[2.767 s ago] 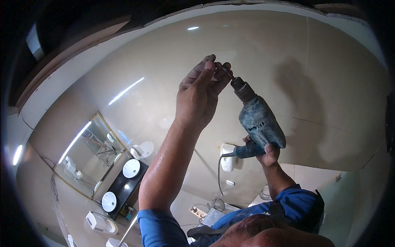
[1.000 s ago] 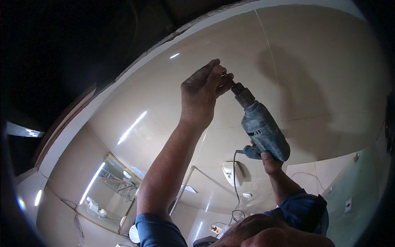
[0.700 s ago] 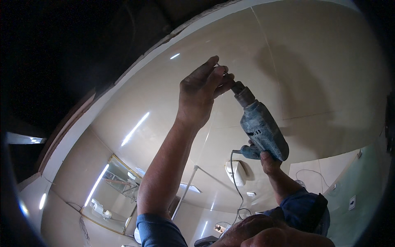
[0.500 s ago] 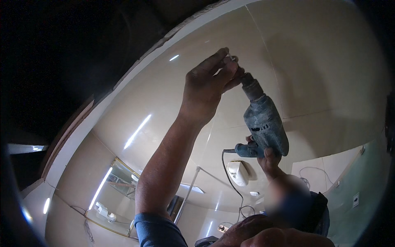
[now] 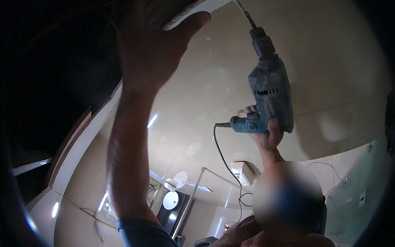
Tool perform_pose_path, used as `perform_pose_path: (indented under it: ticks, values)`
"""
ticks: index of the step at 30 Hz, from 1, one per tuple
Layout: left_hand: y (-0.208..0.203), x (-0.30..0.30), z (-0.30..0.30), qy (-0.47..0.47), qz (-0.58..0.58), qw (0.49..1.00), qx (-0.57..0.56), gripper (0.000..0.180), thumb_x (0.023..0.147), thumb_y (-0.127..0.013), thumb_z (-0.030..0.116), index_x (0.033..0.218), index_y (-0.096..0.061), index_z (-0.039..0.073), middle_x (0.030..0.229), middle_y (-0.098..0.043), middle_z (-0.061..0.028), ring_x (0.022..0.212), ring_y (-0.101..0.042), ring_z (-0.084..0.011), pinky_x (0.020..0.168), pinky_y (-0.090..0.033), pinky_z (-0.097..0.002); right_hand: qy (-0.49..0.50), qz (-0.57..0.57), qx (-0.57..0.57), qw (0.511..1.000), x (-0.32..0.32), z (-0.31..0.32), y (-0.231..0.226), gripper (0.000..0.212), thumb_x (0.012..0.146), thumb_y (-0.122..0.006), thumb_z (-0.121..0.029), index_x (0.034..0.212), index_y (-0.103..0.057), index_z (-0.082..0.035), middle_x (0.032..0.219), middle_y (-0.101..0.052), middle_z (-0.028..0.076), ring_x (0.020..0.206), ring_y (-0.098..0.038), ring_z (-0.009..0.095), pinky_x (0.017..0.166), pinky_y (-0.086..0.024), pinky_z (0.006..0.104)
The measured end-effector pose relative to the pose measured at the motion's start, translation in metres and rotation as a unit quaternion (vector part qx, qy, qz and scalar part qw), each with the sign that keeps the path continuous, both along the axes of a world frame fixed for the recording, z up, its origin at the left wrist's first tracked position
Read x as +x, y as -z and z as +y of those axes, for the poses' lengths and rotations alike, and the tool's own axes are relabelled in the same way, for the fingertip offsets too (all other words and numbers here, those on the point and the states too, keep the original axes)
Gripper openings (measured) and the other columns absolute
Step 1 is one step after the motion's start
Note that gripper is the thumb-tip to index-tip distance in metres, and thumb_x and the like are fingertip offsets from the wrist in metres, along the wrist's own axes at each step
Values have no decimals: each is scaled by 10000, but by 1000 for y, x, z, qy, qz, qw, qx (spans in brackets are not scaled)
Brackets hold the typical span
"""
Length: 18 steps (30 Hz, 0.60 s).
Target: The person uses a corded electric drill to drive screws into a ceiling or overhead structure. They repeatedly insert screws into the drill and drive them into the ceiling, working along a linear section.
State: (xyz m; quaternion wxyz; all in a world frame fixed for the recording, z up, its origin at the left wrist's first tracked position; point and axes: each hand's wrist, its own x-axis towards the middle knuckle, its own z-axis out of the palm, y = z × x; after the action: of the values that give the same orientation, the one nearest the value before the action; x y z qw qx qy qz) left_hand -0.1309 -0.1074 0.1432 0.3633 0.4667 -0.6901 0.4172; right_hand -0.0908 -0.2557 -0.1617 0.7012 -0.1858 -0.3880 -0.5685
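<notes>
A worn teal corded power drill is gripped by my right hand at its handle. The thumb lies over the drill's rear, and fingertips show beside the trigger. A long thin bit runs from the dark chuck up to the picture's top edge, where its tip is out of sight. My left hand is raised at the upper left beside the edge of the beige wall panel, its thumb stretched away from the palm. Its other fingers fade into darkness, and nothing shows in it. A blur covers the right forearm.
The drill's black cord hangs from the handle and loops low. Below are a white wall-mounted fixture, a metal rail and a round white basin. A glossy beige panel spans the middle, with a dark opening at left.
My left hand has left the bit's tip and moved up and left, its thumb now spread. The drill in my right hand has moved upward, with its long bit now exposed.
</notes>
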Motion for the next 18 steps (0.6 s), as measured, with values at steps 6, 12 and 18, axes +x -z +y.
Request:
perform_pose_path:
  ticks: [6, 12, 18]
  values:
    - [-19, -21, -10, -265, -99, 959, -3, 597, 856, -837, 156, 1363, -562, -1, 1308, -658, -213, 1232, -642, -333, 1065, -501, -473, 27, 14, -30, 999, -5, -11, -23, 579, 896, -780, -171, 1384, -496, -43, 1258, -630, 177, 1147, -674, 305, 1028, -565, 564]
    - [-39, -17, -32, -339, 36, 939, 43, 525, 859, -839, 258, 1254, -646, -29, 1178, -709, -251, 1114, -701, -366, 990, -543, -465, 37, 5, -20, 999, -9, -8, -32, 559, 896, -797, -208, 1361, -540, -34, 1260, -643, 180, 1111, -703, 316, 1003, -600, 544]
    - [-32, -4, -41, -303, -93, 948, -42, 518, 890, -802, 315, 1207, -665, -70, 1069, -727, -296, 1012, -730, -407, 934, -566, -470, 33, 3, -43, 999, -11, -11, -35, 561, 905, -793, -204, 1368, -543, -11, 1242, -664, 187, 1117, -708, 308, 980, -623, 509]
